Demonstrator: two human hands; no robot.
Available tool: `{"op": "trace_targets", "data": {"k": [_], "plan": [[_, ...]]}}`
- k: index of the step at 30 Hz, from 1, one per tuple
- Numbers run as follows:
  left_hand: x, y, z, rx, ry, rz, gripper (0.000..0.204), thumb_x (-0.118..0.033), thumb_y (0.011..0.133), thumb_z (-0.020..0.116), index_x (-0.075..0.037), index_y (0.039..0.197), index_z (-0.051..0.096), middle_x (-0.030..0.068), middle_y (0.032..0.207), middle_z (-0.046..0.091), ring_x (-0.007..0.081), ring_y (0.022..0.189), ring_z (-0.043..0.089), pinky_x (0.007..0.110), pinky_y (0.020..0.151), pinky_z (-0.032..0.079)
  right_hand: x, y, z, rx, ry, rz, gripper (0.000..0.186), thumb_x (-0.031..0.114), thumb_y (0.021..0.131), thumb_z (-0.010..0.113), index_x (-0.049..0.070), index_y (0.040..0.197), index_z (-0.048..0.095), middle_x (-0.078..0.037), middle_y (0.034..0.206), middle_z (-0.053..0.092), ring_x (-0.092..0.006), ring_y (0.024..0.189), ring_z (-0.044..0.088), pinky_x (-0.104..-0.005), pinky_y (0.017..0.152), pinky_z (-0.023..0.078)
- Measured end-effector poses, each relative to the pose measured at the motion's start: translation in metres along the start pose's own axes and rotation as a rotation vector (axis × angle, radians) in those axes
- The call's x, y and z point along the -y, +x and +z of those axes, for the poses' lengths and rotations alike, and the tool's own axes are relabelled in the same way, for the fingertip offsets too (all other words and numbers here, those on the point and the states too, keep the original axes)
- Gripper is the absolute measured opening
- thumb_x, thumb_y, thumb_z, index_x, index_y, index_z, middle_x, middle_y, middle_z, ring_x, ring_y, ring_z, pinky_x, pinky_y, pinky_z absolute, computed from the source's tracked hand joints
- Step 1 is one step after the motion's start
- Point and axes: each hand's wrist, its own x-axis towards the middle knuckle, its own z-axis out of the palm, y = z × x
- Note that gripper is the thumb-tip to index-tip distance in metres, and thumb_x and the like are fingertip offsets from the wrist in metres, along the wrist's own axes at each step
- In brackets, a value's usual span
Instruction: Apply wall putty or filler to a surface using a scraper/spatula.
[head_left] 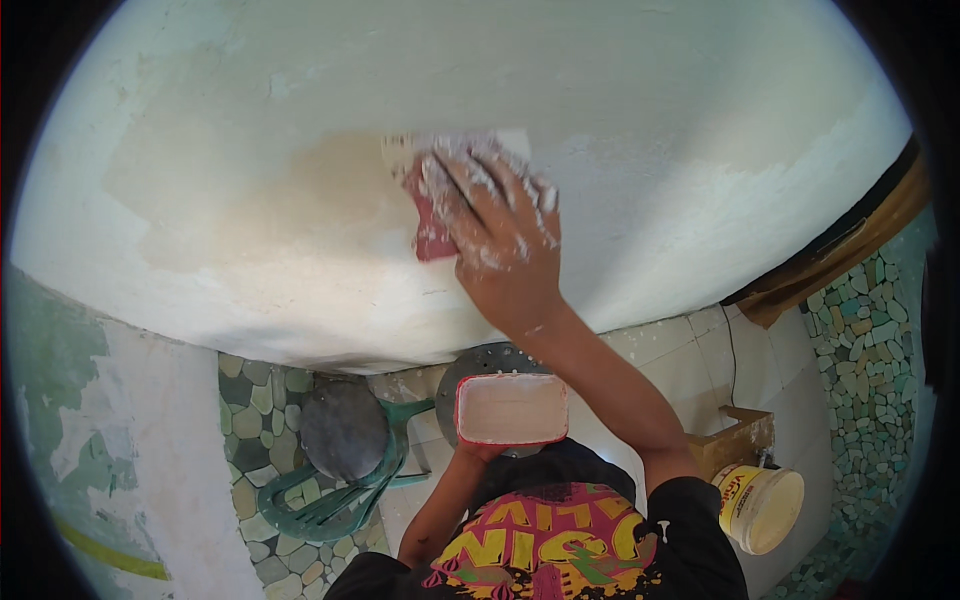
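My right hand, its fingers smeared with white paste, is closed on a putty knife with a reddish handle and a wide pale blade. The blade lies against the wall, its upper edge showing past my fingertips. Lower down and close to my body, my left hand supports a red rectangular tub from beneath. Smooth off-white putty fills the tub's inside; most of my left fingers are hidden under it.
Below the wall on the left are a green plastic chair and a dark round seat. To the right stand a wooden box and a yellow-labelled paint bucket. A cable crosses the tiles. Brown cloth or board lines the wall's right edge.
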Motion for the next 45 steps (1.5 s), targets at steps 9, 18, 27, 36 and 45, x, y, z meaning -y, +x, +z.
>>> {"op": "trace_targets", "data": {"k": [9, 18, 27, 36, 45], "plan": [[-0.003, -0.002, -0.043, -0.093, -0.058, 0.017, 0.054, -0.050, 0.111, 0.036, -0.018, 0.151, 0.054, 0.0090, 0.157, 0.056, 0.0344, 0.145, 0.052, 0.062, 0.122, 0.039, -0.010, -0.039, 0.031, 0.140, -0.095, -0.054, 0.046, 0.009, 0.085, 0.070, 0.006, 0.130, 0.071, -0.011, 0.139, 0.065, -0.0334, 0.138, 0.054, -0.0599, 0.108, 0.043], [0.003, -0.011, -0.093, -0.182, 0.042, 0.020, 0.064, -0.059, 0.109, 0.036, -0.015, 0.153, 0.053, 0.0130, 0.158, 0.055, 0.0374, 0.142, 0.055, 0.062, 0.119, 0.042, -0.051, -0.050, -0.020, 0.085, -0.142, 0.106, 0.055, 0.001, 0.083, 0.067, 0.014, 0.137, 0.072, -0.004, 0.143, 0.066, -0.0290, 0.137, 0.057, -0.0550, 0.110, 0.041], [0.014, 0.005, -0.081, -0.239, 0.064, 0.003, 0.062, -0.056, 0.110, 0.035, -0.016, 0.153, 0.052, 0.0119, 0.158, 0.055, 0.0362, 0.143, 0.054, 0.061, 0.120, 0.042, -0.154, -0.086, 0.003, 0.000, -0.300, 0.002, 0.052, 0.003, 0.089, 0.066, 0.023, 0.136, 0.074, 0.003, 0.148, 0.067, -0.0243, 0.145, 0.056, -0.0444, 0.120, 0.038], [0.025, 0.017, -0.045, -0.351, -0.085, 0.070, 0.067, -0.058, 0.106, 0.043, -0.016, 0.157, 0.046, 0.0117, 0.162, 0.048, 0.0359, 0.150, 0.042, 0.059, 0.125, 0.029, -0.127, -0.108, -0.011, 0.029, -0.251, 0.058, 0.045, 0.008, 0.091, 0.067, 0.021, 0.133, 0.076, 0.002, 0.141, 0.071, -0.0279, 0.145, 0.055, -0.0504, 0.121, 0.036], [0.039, 0.032, -0.023, -0.462, -0.354, 0.126, 0.083, -0.063, 0.099, 0.056, -0.015, 0.164, 0.037, 0.0122, 0.169, 0.038, 0.0364, 0.160, 0.024, 0.056, 0.133, 0.008, -0.140, -0.097, 0.003, 0.019, -0.185, 0.048, 0.048, 0.006, 0.087, 0.069, 0.021, 0.131, 0.077, 0.001, 0.141, 0.071, -0.0256, 0.141, 0.059, -0.0474, 0.117, 0.038]]}}
